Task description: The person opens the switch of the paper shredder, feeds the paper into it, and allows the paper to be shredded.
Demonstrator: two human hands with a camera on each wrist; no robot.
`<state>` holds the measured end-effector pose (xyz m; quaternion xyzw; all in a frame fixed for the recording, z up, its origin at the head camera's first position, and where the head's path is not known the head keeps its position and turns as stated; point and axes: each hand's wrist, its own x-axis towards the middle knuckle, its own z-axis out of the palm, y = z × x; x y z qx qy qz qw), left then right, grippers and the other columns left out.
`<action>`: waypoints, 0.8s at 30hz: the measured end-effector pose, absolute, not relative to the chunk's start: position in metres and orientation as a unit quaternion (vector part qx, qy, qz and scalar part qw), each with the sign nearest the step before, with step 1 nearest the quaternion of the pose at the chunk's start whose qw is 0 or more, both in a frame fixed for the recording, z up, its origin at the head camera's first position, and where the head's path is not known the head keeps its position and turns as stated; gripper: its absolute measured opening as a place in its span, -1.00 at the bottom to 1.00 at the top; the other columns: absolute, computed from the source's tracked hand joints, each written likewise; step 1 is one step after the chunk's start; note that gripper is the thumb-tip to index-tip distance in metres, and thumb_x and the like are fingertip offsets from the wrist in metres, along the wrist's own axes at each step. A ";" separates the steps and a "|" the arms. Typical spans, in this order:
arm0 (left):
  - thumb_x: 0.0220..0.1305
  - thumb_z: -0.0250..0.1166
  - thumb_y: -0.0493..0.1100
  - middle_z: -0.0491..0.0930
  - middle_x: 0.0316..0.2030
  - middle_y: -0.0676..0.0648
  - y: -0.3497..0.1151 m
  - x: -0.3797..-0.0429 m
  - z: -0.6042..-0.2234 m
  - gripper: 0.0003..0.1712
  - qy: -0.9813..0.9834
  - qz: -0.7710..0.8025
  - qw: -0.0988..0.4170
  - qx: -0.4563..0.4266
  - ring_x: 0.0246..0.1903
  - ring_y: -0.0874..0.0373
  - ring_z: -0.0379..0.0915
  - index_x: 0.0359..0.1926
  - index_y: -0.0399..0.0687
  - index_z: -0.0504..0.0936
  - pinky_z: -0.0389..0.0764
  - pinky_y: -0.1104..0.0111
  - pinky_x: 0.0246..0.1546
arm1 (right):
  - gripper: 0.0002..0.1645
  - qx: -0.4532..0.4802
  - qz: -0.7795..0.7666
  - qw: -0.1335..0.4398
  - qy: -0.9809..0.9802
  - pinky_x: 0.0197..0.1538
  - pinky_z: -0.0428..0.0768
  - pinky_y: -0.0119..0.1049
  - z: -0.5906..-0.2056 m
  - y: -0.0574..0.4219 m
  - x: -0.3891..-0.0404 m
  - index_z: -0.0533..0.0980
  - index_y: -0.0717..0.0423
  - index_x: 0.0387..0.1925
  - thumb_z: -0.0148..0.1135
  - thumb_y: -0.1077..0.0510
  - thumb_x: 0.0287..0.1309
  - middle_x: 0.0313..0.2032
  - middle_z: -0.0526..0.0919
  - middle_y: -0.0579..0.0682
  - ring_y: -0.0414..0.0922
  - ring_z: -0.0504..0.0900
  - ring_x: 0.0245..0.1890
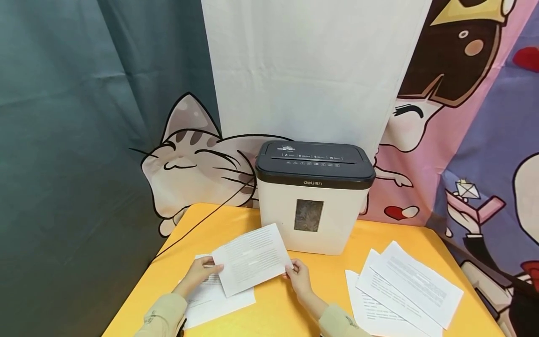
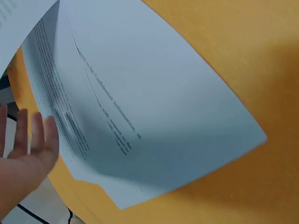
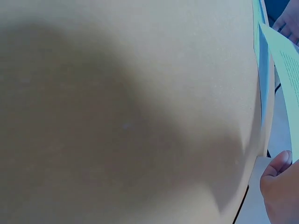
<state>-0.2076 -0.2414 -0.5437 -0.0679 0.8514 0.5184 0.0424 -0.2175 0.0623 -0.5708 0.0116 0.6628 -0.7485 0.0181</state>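
Observation:
Between both hands a printed sheet of paper is held up, tilted, in front of the paper shredder. My left hand has its thumb over the sheet's left edge; in the left wrist view the fingers of that hand look fairly straight. At the lower right corner, my right hand pinches the sheet between thumb and fingers. Under the raised sheet, more printed paper lies on the yellow table, partly covered in the head view.
The shredder, white with a dark lid and a feed slot, stands at the table's back. Several printed sheets lie overlapping at the right. A black cord runs across the left side. Printed cloth hangs behind.

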 end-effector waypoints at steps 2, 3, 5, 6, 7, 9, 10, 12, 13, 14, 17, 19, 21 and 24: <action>0.10 0.38 -0.10 0.64 -0.19 -0.20 -0.238 -0.208 -0.543 -0.48 0.842 0.533 0.055 -0.058 -0.21 0.05 0.58 -0.01 -0.38 0.55 0.58 0.23 -0.29 | -0.79 0.011 -0.752 0.019 0.659 -0.33 0.64 -0.38 -0.571 0.066 -0.215 0.33 0.62 -0.15 -0.01 0.46 0.24 -0.45 0.59 0.01 -0.25 0.56 -0.51; 0.11 0.38 -0.10 0.65 -0.19 -0.21 -0.236 -0.208 -0.542 -0.47 0.840 0.537 0.058 -0.049 -0.22 0.06 0.59 0.01 -0.39 0.53 0.59 0.23 -0.27 | -0.79 0.011 -0.754 0.019 0.657 -0.32 0.64 -0.38 -0.571 0.068 -0.214 0.33 0.62 -0.14 -0.01 0.46 0.24 -0.45 0.59 0.00 -0.25 0.56 -0.50; 0.13 0.36 -0.11 0.65 -0.18 -0.24 -0.231 -0.208 -0.540 -0.45 0.831 0.551 0.067 -0.028 -0.23 0.08 0.60 0.04 -0.43 0.51 0.61 0.22 -0.24 | -0.78 0.013 -0.757 0.019 0.653 -0.31 0.64 -0.40 -0.571 0.072 -0.211 0.32 0.61 -0.12 -0.02 0.47 0.25 -0.44 0.59 -0.01 -0.25 0.56 -0.49; 0.14 0.36 -0.11 0.65 -0.19 -0.25 -0.228 -0.209 -0.539 -0.45 0.827 0.558 0.068 -0.023 -0.25 0.11 0.61 0.03 -0.44 0.50 0.62 0.23 -0.24 | -0.78 0.012 -0.758 0.020 0.652 -0.31 0.63 -0.42 -0.571 0.074 -0.210 0.32 0.61 -0.12 -0.03 0.47 0.25 -0.44 0.59 -0.02 -0.25 0.56 -0.48; 0.14 0.35 -0.13 0.66 -0.19 -0.26 -0.225 -0.209 -0.539 -0.45 0.820 0.568 0.066 -0.016 -0.27 0.14 0.62 0.03 -0.47 0.49 0.62 0.26 -0.24 | -0.78 0.012 -0.758 0.020 0.651 -0.32 0.63 -0.43 -0.571 0.076 -0.208 0.31 0.61 -0.12 -0.03 0.47 0.25 -0.44 0.59 -0.02 -0.26 0.56 -0.48; 0.14 0.35 -0.17 0.67 -0.20 -0.27 -0.218 -0.210 -0.539 -0.46 0.804 0.591 0.059 -0.010 -0.31 0.23 0.62 0.03 -0.51 0.47 0.63 0.33 -0.25 | -0.77 0.012 -0.760 0.022 0.649 -0.32 0.62 -0.45 -0.570 0.080 -0.206 0.30 0.62 -0.11 -0.04 0.47 0.25 -0.44 0.59 -0.01 -0.27 0.56 -0.48; 0.15 0.35 -0.19 0.67 -0.20 -0.26 -0.214 -0.210 -0.539 -0.47 0.794 0.605 0.056 -0.009 -0.33 0.28 0.60 0.03 -0.52 0.47 0.63 0.37 -0.27 | -0.77 0.012 -0.760 0.023 0.649 -0.32 0.61 -0.46 -0.570 0.083 -0.204 0.30 0.62 -0.11 -0.04 0.46 0.25 -0.44 0.59 -0.01 -0.27 0.56 -0.48; 0.15 0.34 -0.22 0.68 -0.22 -0.25 -0.205 -0.211 -0.539 -0.50 0.779 0.625 0.046 -0.009 -0.36 0.33 0.59 0.01 -0.54 0.48 0.61 0.44 -0.31 | -0.77 0.012 -0.760 0.023 0.649 -0.32 0.61 -0.46 -0.569 0.087 -0.201 0.30 0.63 -0.11 -0.04 0.46 0.26 -0.44 0.59 -0.01 -0.27 0.56 -0.48; 0.15 0.33 -0.24 0.68 -0.22 -0.24 -0.202 -0.211 -0.538 -0.51 0.773 0.633 0.044 -0.007 -0.36 0.34 0.59 0.00 -0.54 0.48 0.61 0.47 -0.32 | -0.77 0.013 -0.761 0.025 0.648 -0.31 0.61 -0.46 -0.568 0.089 -0.200 0.30 0.62 -0.11 -0.03 0.45 0.26 -0.45 0.59 -0.02 -0.28 0.56 -0.48; 0.15 0.33 -0.24 0.69 -0.23 -0.23 -0.198 -0.212 -0.537 -0.53 0.768 0.639 0.042 -0.007 -0.38 0.34 0.59 -0.01 -0.53 0.50 0.60 0.48 -0.33 | -0.77 0.012 -0.761 0.025 0.649 -0.31 0.61 -0.46 -0.567 0.091 -0.199 0.30 0.62 -0.11 -0.03 0.45 0.27 -0.45 0.58 -0.02 -0.28 0.56 -0.48; 0.15 0.34 -0.21 0.71 -0.29 -0.15 -0.189 -0.212 -0.534 -0.58 0.765 0.643 0.040 -0.012 -0.40 0.30 0.60 -0.05 -0.45 0.55 0.59 0.46 -0.37 | -0.77 0.012 -0.764 0.028 0.644 -0.31 0.60 -0.48 -0.565 0.095 -0.195 0.30 0.61 -0.12 -0.03 0.43 0.27 -0.47 0.58 -0.09 -0.29 0.56 -0.48; 0.14 0.35 -0.19 0.72 -0.31 -0.12 -0.185 -0.213 -0.531 -0.61 0.764 0.644 0.040 -0.016 -0.41 0.28 0.61 -0.08 -0.40 0.59 0.59 0.45 -0.38 | -0.76 0.007 -0.767 0.032 0.641 -0.29 0.60 -0.49 -0.563 0.098 -0.194 0.29 0.61 -0.11 -0.02 0.42 0.28 -0.47 0.58 -0.12 -0.30 0.56 -0.47; 0.13 0.35 -0.19 0.72 -0.34 -0.09 -0.182 -0.214 -0.528 -0.63 0.763 0.644 0.038 -0.021 -0.42 0.26 0.61 -0.10 -0.38 0.60 0.58 0.45 -0.39 | -0.74 0.003 -0.769 0.035 0.638 -0.28 0.59 -0.50 -0.562 0.101 -0.192 0.29 0.60 -0.10 -0.01 0.41 0.28 -0.46 0.59 -0.15 -0.31 0.57 -0.46; 0.11 0.36 -0.19 0.72 -0.37 -0.10 -0.177 -0.213 -0.525 -0.65 0.762 0.647 0.027 -0.026 -0.46 0.26 0.61 -0.15 -0.39 0.62 0.59 0.44 -0.43 | -0.73 -0.002 -0.766 0.043 0.642 -0.26 0.60 -0.50 -0.561 0.105 -0.190 0.28 0.60 -0.08 -0.01 0.41 0.27 -0.43 0.59 -0.14 -0.30 0.57 -0.43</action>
